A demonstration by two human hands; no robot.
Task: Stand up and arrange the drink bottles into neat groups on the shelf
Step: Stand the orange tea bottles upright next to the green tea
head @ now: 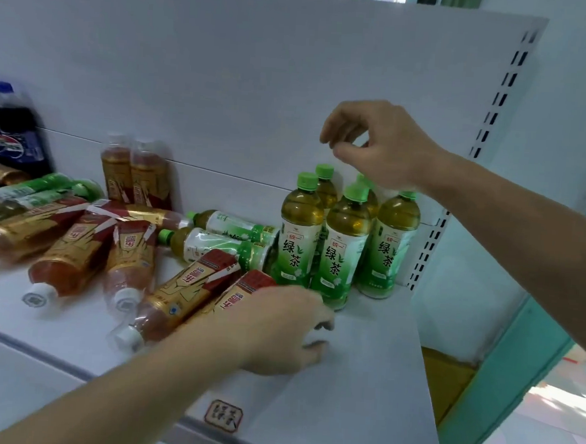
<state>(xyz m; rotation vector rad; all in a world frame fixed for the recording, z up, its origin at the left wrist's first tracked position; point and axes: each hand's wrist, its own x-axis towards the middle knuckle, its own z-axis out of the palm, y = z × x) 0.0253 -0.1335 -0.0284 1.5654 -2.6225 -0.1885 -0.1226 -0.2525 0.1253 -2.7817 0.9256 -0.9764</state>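
White shelf [362, 363], head view. Right hand [375, 148] hovers above the standing green tea bottles [338, 245] near the shelf's right back corner, fingers loosely curled, thumb and fingertips close together, nothing visibly held; it touches no cap. Five green-capped tea bottles stand upright in a tight cluster there, labels facing front.

Left hand [278, 327] is low at the front of the shelf, palm down over the lower end of a lying red-and-gold tea bottle [242, 294], fingers curled toward the shelf surface; cannot tell if it really grips the bottle or just rests on it. A second red-and-gold bottle [180, 300] lies just beside, white cap toward the front edge.

Two more green tea bottles [225, 238] lie on their sides just left of the standing group, caps pointing left. More red-and-gold bottles [87, 250] lie scattered across the middle of the shelf, caps mostly toward the front edge. Two red-and-gold bottles [135, 174] stand upright against the back panel. A few green bottles [29, 192] lie toward the left edge, blurred. Dark cola bottles with blue caps [9, 129] stand at the left back corner.

Red stamp-like label [223, 415] on the shelf's front edge
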